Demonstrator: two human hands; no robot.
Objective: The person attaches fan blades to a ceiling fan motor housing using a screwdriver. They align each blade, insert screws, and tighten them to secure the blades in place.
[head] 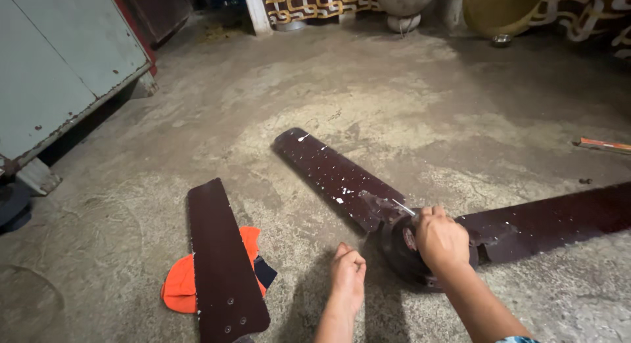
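Your right hand [442,239] is closed in a fist over the top of the fan motor [411,251], the dark round hub that sits on the concrete floor [394,87] right in front of you. A thin metal tool [403,207] — it looks like a screwdriver shaft, though it is too small to be sure — sticks out of that fist toward the upper left, its tip over the bracket where the blade meets the hub. The motor lies directly under your grip, partly hidden by your knuckles.

Your left hand [347,272] rests on the floor just left of the motor, fingers curled loosely under, holding nothing that you can see. It is near the hub but not touching it.

Two maroon blades are fixed to the hub: one blade [328,172] runs up and to the left, speckled with white paint, and the other blade [559,219] stretches off to the right edge of view. A loose blade [223,257] lies well apart to your left, flat on the floor — its screw holes face you, and it rests across an orange cloth [181,285].

Farther off, a pale metal cabinet [59,60] stands at the left, and a patterned curtain [315,1] hangs along the back wall.
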